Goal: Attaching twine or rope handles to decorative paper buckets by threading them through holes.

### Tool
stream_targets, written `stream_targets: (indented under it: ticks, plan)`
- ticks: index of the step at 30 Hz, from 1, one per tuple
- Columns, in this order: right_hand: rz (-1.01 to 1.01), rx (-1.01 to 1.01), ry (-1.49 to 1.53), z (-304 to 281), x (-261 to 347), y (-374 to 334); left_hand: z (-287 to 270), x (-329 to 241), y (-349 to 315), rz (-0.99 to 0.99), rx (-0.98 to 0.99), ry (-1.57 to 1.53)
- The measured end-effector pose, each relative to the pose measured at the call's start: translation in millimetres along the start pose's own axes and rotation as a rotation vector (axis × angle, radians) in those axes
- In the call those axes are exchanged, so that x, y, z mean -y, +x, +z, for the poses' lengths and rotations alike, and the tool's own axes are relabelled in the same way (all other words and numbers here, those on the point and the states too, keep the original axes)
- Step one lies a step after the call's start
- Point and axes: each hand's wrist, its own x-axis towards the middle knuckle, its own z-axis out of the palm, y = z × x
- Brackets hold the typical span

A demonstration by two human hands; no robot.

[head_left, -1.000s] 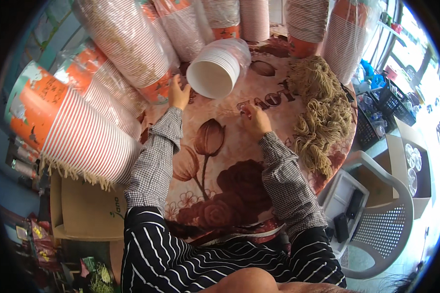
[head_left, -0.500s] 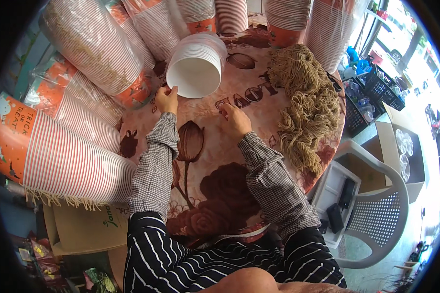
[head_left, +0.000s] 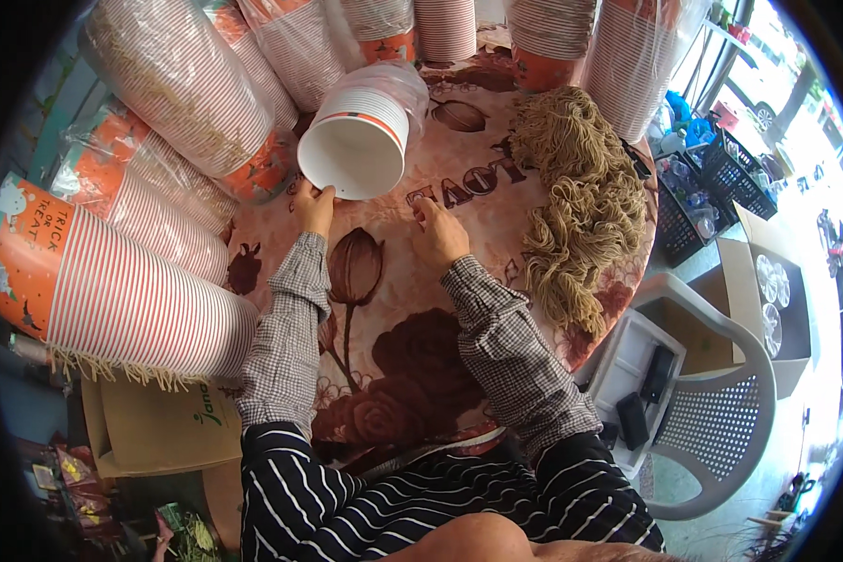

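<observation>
From the head view, the left hand (head_left: 315,201) grips the rim of the white cup stack (head_left: 358,142), which lies on its side near the far edge of the surface (head_left: 384,281). The right hand (head_left: 437,232) rests loosely curled, empty. The round stack could roll away, I think, or bump the big wrapped stacks (head_left: 187,94)

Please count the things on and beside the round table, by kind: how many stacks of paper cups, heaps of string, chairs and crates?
Stacks of paper cups: about 10, some cut off
Heaps of tan string: 1
White plastic chairs: 1
Dark crates: 2
Total: about 14
</observation>
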Motion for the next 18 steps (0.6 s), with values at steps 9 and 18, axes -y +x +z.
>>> stream_targets:
  ticks: [9, 18]
  plan:
    - [-0.013, -0.136, 0.178, 3, 2, 9, -7, 13, -22, 0.111, 0.014, 0.137]
    - [-0.057, -0.171, 0.147, 3, -26, 20, 26, 6, -18, -0.101, 0.086, -0.046]
